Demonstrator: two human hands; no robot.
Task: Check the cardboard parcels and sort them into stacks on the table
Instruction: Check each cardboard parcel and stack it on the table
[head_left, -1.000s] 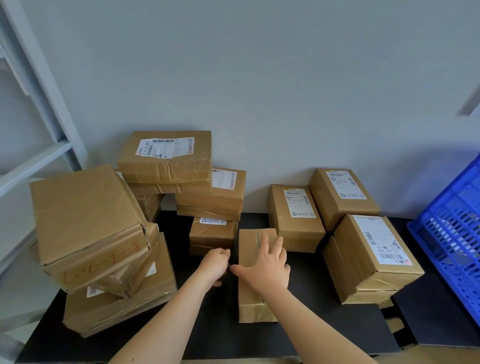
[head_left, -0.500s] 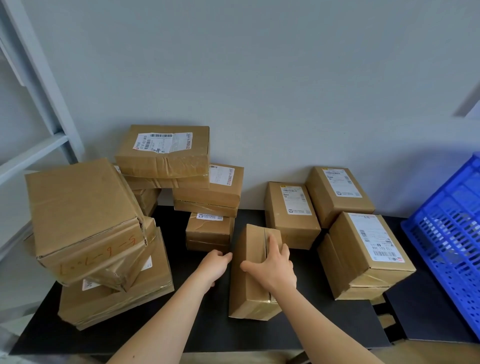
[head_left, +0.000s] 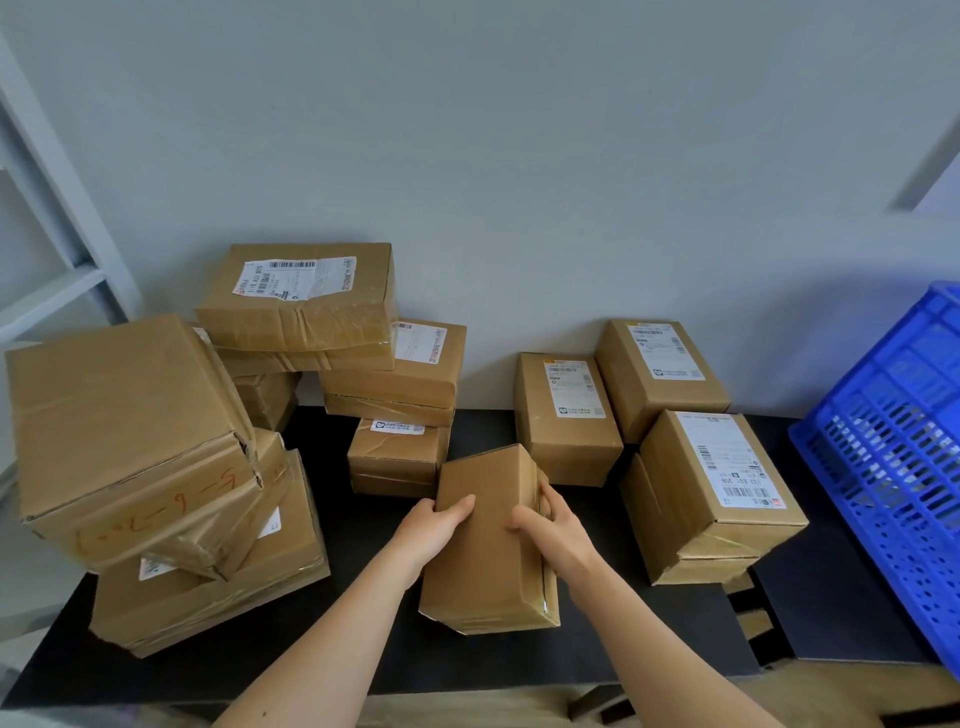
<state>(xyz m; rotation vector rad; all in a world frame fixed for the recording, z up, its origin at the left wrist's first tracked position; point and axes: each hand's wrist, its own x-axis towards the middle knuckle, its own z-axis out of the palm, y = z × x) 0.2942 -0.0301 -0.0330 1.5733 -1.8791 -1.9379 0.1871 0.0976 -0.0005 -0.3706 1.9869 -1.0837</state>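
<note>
Parcel: a plain brown parcel (head_left: 488, 540) is near the middle of the worktop (head_left: 363, 654), tipped so its far end is up. No label shows on it.
Left hand: the left hand (head_left: 434, 525) holds the parcel's left side. Its grip is curled on the edge, thumb on top.
Right hand: the right hand (head_left: 556, 530) holds the right side, its grip wrapped round that edge (the fingertips are hidden).
At 9 o'clock: a leaning pile (head_left: 208, 587) with a big box (head_left: 124, 415) on top.
At 11 o'clock: a back pile (head_left: 301, 312), with a small box (head_left: 397, 457) in front.
At 2 o'clock: label-up boxes (head_left: 566, 415) by the wall.
At 3 o'clock: a blue crate (head_left: 893, 457), cut off at the edge.
Done: I think most parcels already sit in piles.
Left: this one looks like it needs a check and a pile.
Hard to see: the labels are too small to read. I cannot tell if the parcel's near end touches the worktop.
</note>
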